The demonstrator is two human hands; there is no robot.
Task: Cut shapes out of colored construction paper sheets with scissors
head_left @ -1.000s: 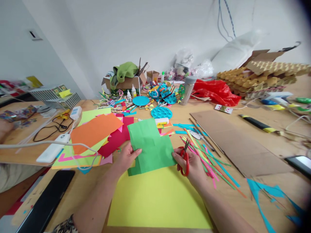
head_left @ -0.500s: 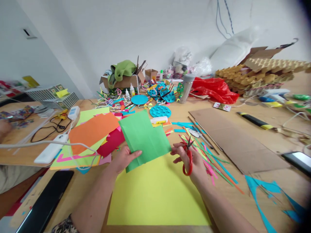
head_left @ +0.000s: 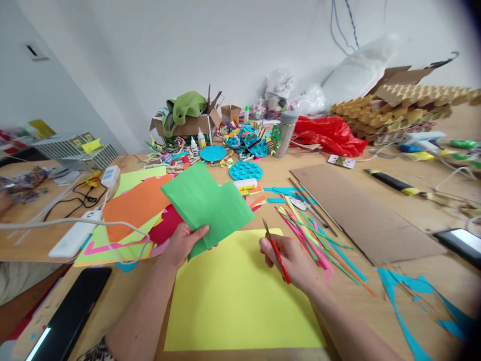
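My left hand (head_left: pixel 187 239) grips a sheet of green paper (head_left: pixel 210 205) by its lower left edge, thumb on top. The sheet has a notch in its upper right side and is held tilted above the table. In my right hand (head_left: pixel 291 258) is a pair of scissors (head_left: pixel 278 255) with red handles, blades pointing up and away from me, apart from the green paper. Below both hands a large yellow sheet (head_left: pixel 240 301) lies flat. Just right of the scissors is a pile of thin coloured paper strips (head_left: pixel 319 240).
Orange paper (head_left: pixel 135 205) and other sheets lie at left by a white power strip (head_left: pixel 77 235). A black phone (head_left: pixel 71 311) rests front left. Brown cardboard (head_left: pixel 361 215) lies at right, with blue paper scraps (head_left: pixel 404 283) before it. A steel flask (head_left: pixel 286 135) stands at the back.
My left hand has turned the green paper and drawn it leftward, away from the scissors. The scissors have rotated in my right hand and now appear nearly edge-on.
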